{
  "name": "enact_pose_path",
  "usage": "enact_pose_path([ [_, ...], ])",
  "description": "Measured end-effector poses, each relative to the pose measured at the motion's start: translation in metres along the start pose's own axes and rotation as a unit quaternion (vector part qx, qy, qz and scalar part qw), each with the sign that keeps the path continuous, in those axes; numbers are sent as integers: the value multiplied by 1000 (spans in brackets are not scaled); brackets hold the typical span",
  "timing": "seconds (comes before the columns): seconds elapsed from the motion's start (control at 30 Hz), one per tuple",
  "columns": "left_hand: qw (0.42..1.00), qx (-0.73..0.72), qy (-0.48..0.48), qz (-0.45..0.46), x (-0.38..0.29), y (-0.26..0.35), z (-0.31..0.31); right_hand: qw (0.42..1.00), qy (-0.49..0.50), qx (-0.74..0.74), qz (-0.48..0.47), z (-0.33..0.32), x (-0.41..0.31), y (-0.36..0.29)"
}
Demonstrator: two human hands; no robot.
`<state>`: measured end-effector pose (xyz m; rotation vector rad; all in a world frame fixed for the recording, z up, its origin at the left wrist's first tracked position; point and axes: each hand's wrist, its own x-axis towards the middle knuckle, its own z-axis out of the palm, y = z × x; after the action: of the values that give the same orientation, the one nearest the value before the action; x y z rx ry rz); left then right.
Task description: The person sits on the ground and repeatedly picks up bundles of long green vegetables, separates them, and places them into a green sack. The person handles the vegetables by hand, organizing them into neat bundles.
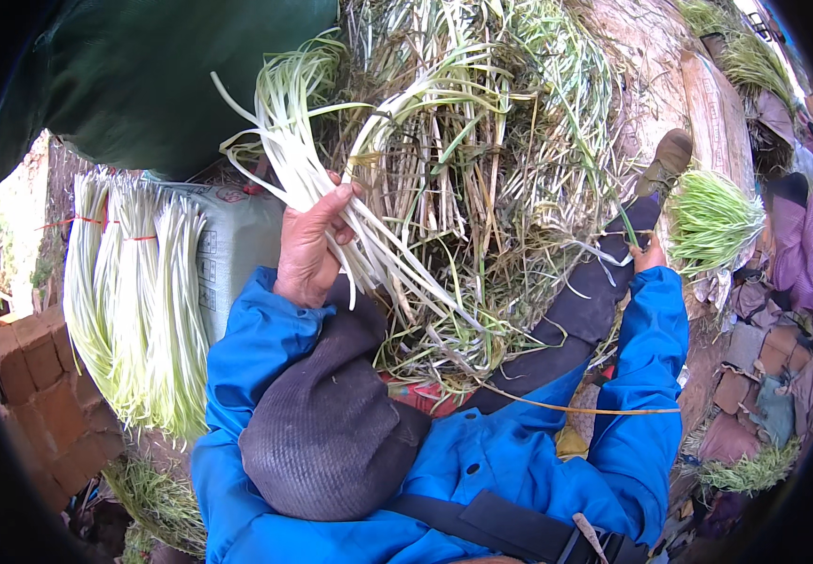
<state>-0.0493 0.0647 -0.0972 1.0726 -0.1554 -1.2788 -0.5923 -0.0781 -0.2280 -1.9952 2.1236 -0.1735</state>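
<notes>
My left hand (318,240) is raised, closed around a loose bunch of pale stalks (300,166) with thin yellow-green leaves, which look like blanched garlic chives. Some stalks hang down to the right, over the heap of long stalks and dry leaves (448,162). Lower right of the heap, my right hand (648,255) is beside my outstretched leg, its fingers pinching a green leaf (628,224). To the left, several bundles of similar pale stalks (142,303), some tied with red string, lean on a wrapped pale-green package (237,233).
Dark green sheeting (166,77) hangs at the upper left. Bricks (46,395) are stacked at the lower left. Beyond my boot (673,151) lies pale sacking (713,120); a green bunch (713,222) rests nearby. Cloths and bricks (734,391) lie at the right.
</notes>
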Motion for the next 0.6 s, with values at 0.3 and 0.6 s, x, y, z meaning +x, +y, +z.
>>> enact_pose_path([
  [0.3, 983, 88, -87, -133, -6, -23, 18, 818, -58, 286, -496, -7, -109, -336],
  [0.6, 960, 166, -126, -187, -10, -31, 7, 900, -198, 307, -238, 18, -55, -345],
])
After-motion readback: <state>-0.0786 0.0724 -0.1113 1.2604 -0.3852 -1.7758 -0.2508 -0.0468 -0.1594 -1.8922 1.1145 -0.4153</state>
